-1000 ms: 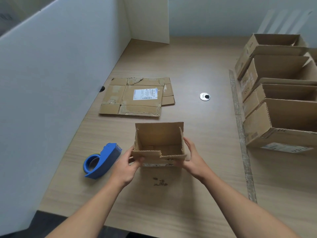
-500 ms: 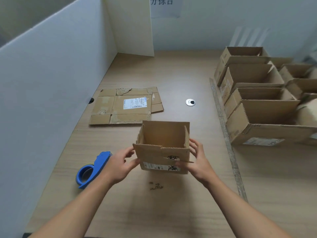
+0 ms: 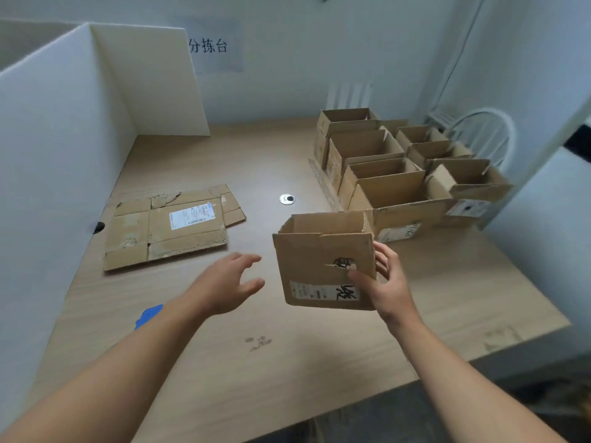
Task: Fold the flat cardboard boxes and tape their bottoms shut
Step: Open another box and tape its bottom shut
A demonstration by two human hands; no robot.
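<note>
Fingers (image 3: pixel 383 258) of my right hand (image 3: pixel 390 290) pinch the folded box (image 3: pixel 319 257) above the middle of the bench (image 3: pixel 224 362), my left hand (image 3: pixel 224 287) spread and empty beside it, so I'd carry it level and set it snug against the finished boxes (image 3: pixel 399 193) by the right edge.

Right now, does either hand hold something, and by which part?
The right hand grips the cardboard box by its right edge, thumb on the front face, fingers round the side. The left hand holds nothing.
</note>
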